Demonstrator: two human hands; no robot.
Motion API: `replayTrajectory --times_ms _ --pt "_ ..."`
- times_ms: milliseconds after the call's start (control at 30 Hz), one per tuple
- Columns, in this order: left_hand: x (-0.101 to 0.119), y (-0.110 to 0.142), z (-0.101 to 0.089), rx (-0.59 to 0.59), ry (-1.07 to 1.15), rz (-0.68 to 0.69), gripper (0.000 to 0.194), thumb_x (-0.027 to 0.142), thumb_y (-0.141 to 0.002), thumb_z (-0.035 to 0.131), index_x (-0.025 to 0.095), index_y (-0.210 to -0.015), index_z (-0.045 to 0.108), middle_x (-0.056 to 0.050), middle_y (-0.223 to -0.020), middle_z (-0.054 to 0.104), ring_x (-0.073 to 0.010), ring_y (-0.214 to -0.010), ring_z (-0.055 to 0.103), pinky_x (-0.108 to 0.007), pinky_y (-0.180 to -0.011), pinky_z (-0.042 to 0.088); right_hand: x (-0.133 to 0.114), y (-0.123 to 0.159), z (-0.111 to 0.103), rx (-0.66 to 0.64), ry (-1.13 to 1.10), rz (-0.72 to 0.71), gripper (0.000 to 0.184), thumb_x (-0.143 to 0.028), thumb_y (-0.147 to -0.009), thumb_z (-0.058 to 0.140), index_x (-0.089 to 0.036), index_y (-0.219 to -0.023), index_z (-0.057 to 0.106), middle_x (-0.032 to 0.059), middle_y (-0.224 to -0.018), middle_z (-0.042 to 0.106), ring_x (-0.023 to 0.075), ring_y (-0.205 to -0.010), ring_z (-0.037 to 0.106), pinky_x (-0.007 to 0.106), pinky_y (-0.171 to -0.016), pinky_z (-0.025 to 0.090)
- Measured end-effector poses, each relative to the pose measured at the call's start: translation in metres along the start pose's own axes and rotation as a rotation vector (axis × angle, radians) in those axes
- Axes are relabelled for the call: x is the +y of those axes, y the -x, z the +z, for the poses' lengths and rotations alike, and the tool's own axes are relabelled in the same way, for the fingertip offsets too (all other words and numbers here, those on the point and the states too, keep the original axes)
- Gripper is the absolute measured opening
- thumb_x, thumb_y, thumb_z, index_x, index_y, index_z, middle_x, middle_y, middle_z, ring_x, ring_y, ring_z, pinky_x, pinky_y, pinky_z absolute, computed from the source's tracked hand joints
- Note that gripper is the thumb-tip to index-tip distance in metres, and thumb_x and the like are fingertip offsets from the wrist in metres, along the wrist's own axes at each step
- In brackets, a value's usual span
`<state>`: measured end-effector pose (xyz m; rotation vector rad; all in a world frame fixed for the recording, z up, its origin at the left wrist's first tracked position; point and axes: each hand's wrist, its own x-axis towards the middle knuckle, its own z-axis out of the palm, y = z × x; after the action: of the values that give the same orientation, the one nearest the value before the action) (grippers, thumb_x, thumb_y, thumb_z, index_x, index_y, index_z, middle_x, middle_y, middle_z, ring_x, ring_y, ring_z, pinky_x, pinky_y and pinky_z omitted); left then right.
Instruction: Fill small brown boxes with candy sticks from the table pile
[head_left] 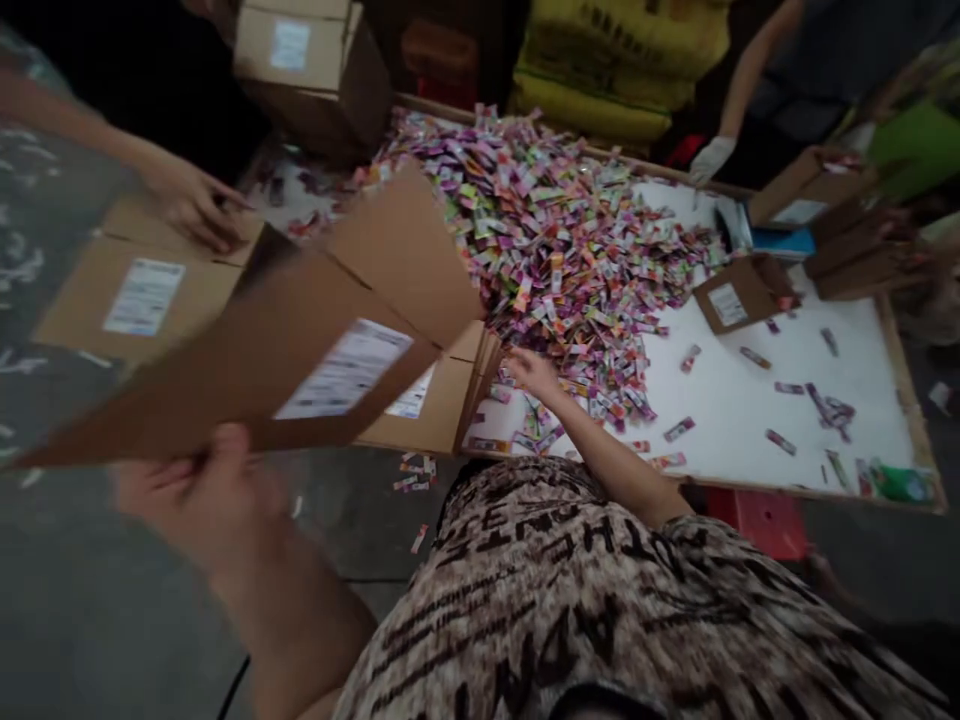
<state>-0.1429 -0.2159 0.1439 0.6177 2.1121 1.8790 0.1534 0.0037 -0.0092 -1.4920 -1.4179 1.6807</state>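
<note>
My left hand (225,490) grips the lower edge of a flattened cardboard box (270,350), thumb on its near face. The box is tilted, is slightly blurred and bears a white printed label. My right hand (534,375) is at the near edge of a heap of small colourful sachets (555,250), its fingers loosely bent and apart, with nothing visible in them. Just left of it, a stack of flattened cartons (442,405) stands at the table edge, partly covered by the raised box.
A co-worker's hand (199,205) rests on another labelled carton (142,290) at left. Across the white table (712,390), a second person's gloved hand (712,158) is near small open boxes (742,295). Yellow sacks (622,60) stand behind; a red stool (761,522) is below.
</note>
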Motion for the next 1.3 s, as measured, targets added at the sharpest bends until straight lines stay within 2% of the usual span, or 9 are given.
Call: replayTrajectory --times_ms 100,233,467,700,800,933,1000,1100,1300 --pt "0.0 0.06 0.077 -0.165 0.009 0.024 0.026 0.038 -0.065 0.084 0.034 -0.088 0.073 0.004 -0.105 0.075 -0.0351 -0.117 0.067 -0.058 -0.116 0.045 -0.016 0.022 -0.089 0.258 -0.224 -0.252 0.059 -0.071 -0.086 0.057 -0.023 -0.119 0.067 0.0062 -0.112 0.073 0.0216 -0.103 0.068 0.038 -0.092 0.056" --pt "-0.029 0.129 0.175 -0.504 0.053 -0.251 0.044 0.047 -0.068 0.08 0.024 -0.104 0.068 -0.006 -0.108 0.075 -0.0315 -0.11 0.069 -0.05 -0.109 0.051 -0.005 0.067 -0.18 0.249 -0.269 -0.243 0.057 -0.068 -0.076 0.07 -0.021 -0.107 0.069 0.0069 -0.107 0.074 0.0249 -0.103 0.066 0.039 -0.094 0.053" --pt "-0.041 0.197 0.265 -0.372 -0.096 -0.418 0.057 0.063 -0.079 0.071 0.022 -0.118 0.059 -0.013 -0.131 0.066 -0.0304 -0.126 0.062 -0.042 -0.112 0.047 0.045 0.118 -0.231 0.384 -0.173 -0.186 0.053 -0.066 -0.07 0.075 -0.022 -0.097 0.066 0.0057 -0.097 0.074 0.0258 -0.1 0.064 0.037 -0.09 0.053" --pt "-0.064 0.233 0.288 -0.575 -0.074 -0.38 0.037 0.058 -0.077 0.072 0.027 -0.098 0.065 -0.008 -0.105 0.074 -0.0313 -0.107 0.07 -0.043 -0.093 0.058 0.062 0.12 -0.26 0.625 -0.193 0.01 0.058 -0.066 -0.066 0.078 -0.022 -0.1 0.06 0.008 -0.104 0.072 0.0284 -0.101 0.066 0.041 -0.094 0.052" --pt "-0.076 0.241 0.288 -0.551 -0.009 -0.492 0.043 0.056 -0.079 0.07 0.024 -0.107 0.065 -0.009 -0.11 0.073 -0.029 -0.107 0.071 -0.041 -0.089 0.059 0.059 0.127 -0.256 0.436 -0.137 -0.089 0.062 -0.058 -0.064 0.082 -0.02 -0.11 0.064 0.0086 -0.113 0.072 0.0298 -0.111 0.064 0.043 -0.101 0.05" --pt "-0.092 0.238 0.283 -0.76 0.093 -0.542 0.061 0.051 -0.082 0.07 0.023 -0.135 0.058 -0.011 -0.134 0.066 -0.0293 -0.123 0.065 -0.042 -0.1 0.055 0.069 0.131 -0.23 -0.038 -0.085 -0.211 0.074 -0.053 -0.068 0.083 -0.022 -0.133 0.064 0.0076 -0.132 0.069 0.0291 -0.122 0.062 0.044 -0.107 0.048" --pt "-0.104 0.227 0.276 -0.813 0.069 -0.345 0.066 0.051 -0.081 0.072 0.024 -0.14 0.056 -0.012 -0.145 0.06 -0.0304 -0.136 0.056 -0.044 -0.111 0.047 0.088 0.124 -0.215 -0.05 -0.019 -0.201 0.087 -0.05 -0.056 0.091 -0.023 -0.135 0.065 0.0082 -0.135 0.068 0.0312 -0.124 0.061 0.045 -0.11 0.046" --pt "-0.124 0.205 0.261 -0.898 -0.023 0.083 0.061 0.053 -0.08 0.074 0.02 -0.13 0.065 -0.015 -0.143 0.061 -0.0332 -0.14 0.052 -0.049 -0.119 0.039 0.126 0.11 -0.195 0.203 0.096 -0.146 0.081 -0.044 -0.04 0.097 -0.02 -0.114 0.075 0.0093 -0.119 0.074 0.0355 -0.116 0.065 0.049 -0.107 0.048" --pt "-0.147 0.171 0.248 -1.315 -0.194 0.535 0.043 0.059 -0.073 0.079 0.022 -0.097 0.077 -0.018 -0.133 0.068 -0.0378 -0.13 0.06 -0.056 -0.113 0.044 0.149 0.093 -0.182 0.36 0.256 -0.204 0.037 -0.045 -0.06 0.088 -0.023 -0.088 0.078 0.003 -0.094 0.078 0.0279 -0.093 0.071 0.04 -0.088 0.056"
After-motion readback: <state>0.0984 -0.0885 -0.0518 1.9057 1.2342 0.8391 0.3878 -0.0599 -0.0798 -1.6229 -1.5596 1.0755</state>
